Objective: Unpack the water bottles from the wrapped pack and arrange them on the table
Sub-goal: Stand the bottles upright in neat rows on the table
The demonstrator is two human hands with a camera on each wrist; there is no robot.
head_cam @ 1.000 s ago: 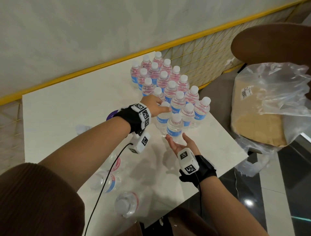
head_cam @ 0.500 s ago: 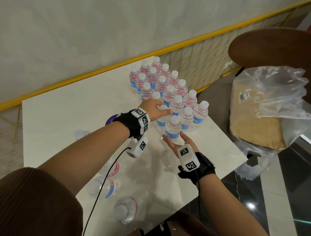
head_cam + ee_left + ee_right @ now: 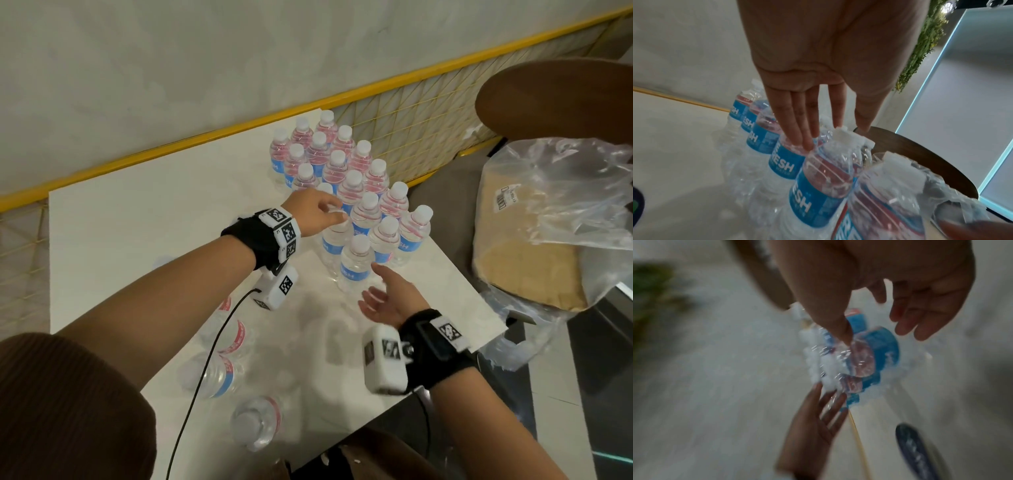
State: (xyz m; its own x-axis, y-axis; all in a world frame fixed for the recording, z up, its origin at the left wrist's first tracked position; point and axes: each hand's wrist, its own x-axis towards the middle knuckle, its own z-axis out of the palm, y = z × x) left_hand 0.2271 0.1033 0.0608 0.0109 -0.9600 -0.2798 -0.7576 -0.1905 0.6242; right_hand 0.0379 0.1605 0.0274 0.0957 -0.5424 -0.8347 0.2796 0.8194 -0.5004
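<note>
Since 0.5 s ago, right hand point(image 3: 390, 301) was drawn back off nearest bottle point(image 3: 354, 263) and left open, palm up. Left hand point(image 3: 313, 214), fingers straight, was kept resting on tops of upright bottle cluster point(image 3: 342, 178). Loose bottles point(image 3: 219, 373) lay under left forearm; arranging probably unfinished.

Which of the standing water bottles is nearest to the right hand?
The front bottle at the near tip of the cluster, just beyond the open right hand; every other upright bottle stands behind it.
</note>
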